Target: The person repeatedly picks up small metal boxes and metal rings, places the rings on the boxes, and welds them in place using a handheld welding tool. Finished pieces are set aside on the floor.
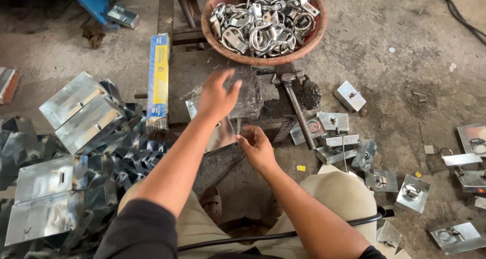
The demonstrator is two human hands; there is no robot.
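Two bare hands work over a dark stone block (248, 94): the left hand (217, 94), fingers spread, hovers above a folded metal plate (223, 135) lying just beneath it, while the right hand (256, 146), fingers pinched together, touches the plate's right edge.

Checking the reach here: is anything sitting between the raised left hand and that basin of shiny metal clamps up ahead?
Nothing visible blocks it. The left hand is lifted over the dark block, and only that block's bare top lies between it and the basin of clamps. The hammer lies off to the right.
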